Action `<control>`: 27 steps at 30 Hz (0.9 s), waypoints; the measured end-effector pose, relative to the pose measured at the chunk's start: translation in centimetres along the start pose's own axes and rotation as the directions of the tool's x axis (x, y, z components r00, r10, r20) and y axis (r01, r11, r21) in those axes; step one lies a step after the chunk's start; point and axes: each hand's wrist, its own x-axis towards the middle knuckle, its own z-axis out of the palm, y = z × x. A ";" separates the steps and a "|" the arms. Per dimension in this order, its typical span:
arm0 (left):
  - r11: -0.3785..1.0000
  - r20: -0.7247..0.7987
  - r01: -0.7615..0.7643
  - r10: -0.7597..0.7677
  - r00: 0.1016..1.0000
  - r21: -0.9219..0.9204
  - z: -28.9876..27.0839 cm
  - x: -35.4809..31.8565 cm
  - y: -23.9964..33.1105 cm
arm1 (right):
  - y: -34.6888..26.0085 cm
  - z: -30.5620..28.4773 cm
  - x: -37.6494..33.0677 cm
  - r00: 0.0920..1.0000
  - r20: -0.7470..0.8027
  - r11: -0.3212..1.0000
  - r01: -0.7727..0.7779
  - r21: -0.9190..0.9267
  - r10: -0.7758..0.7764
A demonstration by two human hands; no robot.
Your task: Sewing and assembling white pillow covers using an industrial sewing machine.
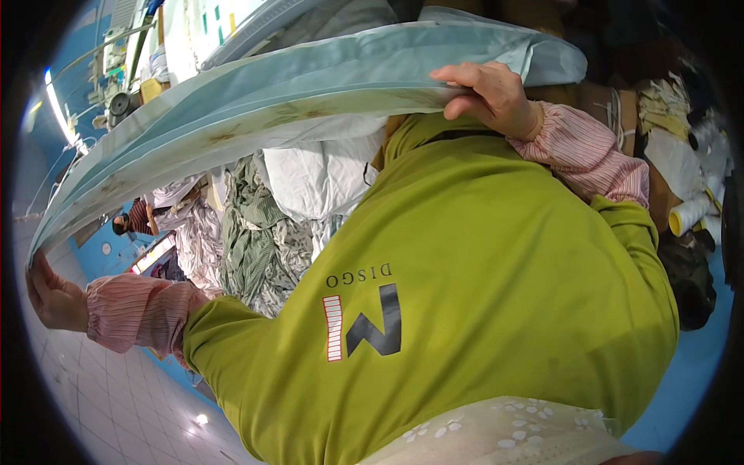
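Note:
A long strip of light blue cloth (256,101) with faint brown print is stretched in an arc between my two hands. My left hand (53,298) grips its end at the far left, fingers closed on the edge. At the upper middle, my right hand (492,93) pinches the other end, with the thumb underneath and the fingers on top. Both forearms wear pink striped sleeve covers (136,310). My green shirt (480,294) fills the lower right, below the cloth.
Heaps of grey-green (256,240) and white fabric (318,174) lie under the stretched cloth. Cones of thread (690,213) stand at the right. A sewing machine (120,101) is at the upper left. Another person (132,219) sits far left. White floor tiles (116,403) show below.

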 end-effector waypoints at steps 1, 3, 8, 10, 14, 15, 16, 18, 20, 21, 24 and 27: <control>0.925 0.122 -0.196 0.164 0.979 0.327 -1.4 0.6 -0.4 | 0.0 -0.1 0.0 0.999 -0.024 0.999 0.038 -0.008 -0.038; 0.982 0.046 -0.073 0.066 0.997 0.172 1.2 -0.4 0.0 | 0.4 -0.9 -0.8 0.999 0.006 0.999 0.039 -0.002 -0.039; 0.781 0.200 -0.299 0.224 0.954 0.548 -1.1 -0.1 -0.5 | 2.4 -2.0 -3.5 0.992 0.009 0.991 0.128 -0.042 -0.128; 0.979 -0.059 -0.009 0.021 0.998 0.204 1.9 -1.2 0.6 | 3.3 -2.2 -4.7 0.995 0.036 0.989 0.099 -0.113 -0.096; 0.974 -0.084 0.021 -0.002 0.996 0.225 2.3 -2.2 1.0 | 2.0 -3.7 -4.4 0.990 0.089 0.966 0.125 -0.226 -0.108; 0.957 -0.098 0.012 0.018 0.995 0.290 2.9 -2.6 1.8 | 1.7 -3.9 -4.2 0.998 0.051 0.972 0.049 -0.229 -0.038; 0.957 -0.097 0.011 0.018 0.995 0.291 2.9 -2.6 1.9 | 1.6 -4.0 -4.0 0.999 0.014 0.973 -0.027 -0.231 0.031; 0.966 -0.122 0.022 0.010 0.992 0.256 2.6 -2.7 2.2 | 2.5 -4.4 -3.6 0.995 0.016 0.969 -0.088 -0.229 0.094; 0.972 -0.160 0.009 0.029 0.987 0.233 1.7 -2.5 2.4 | 3.3 -4.6 -2.7 0.988 0.021 0.963 -0.146 -0.227 0.154; 0.977 -0.196 -0.004 0.047 0.979 0.214 1.2 -2.4 2.3 | 3.6 -4.5 -2.0 0.978 0.026 0.960 -0.198 -0.197 0.207; 0.992 -0.206 -0.120 0.124 0.971 0.031 -0.3 -1.8 1.5 | 4.3 -4.1 0.8 0.987 0.042 0.965 -0.139 -0.222 0.152; 0.993 -0.276 -0.116 0.121 0.953 0.035 0.3 -2.7 2.5 | 6.1 -3.8 1.7 0.985 0.126 0.974 -0.088 -0.208 0.116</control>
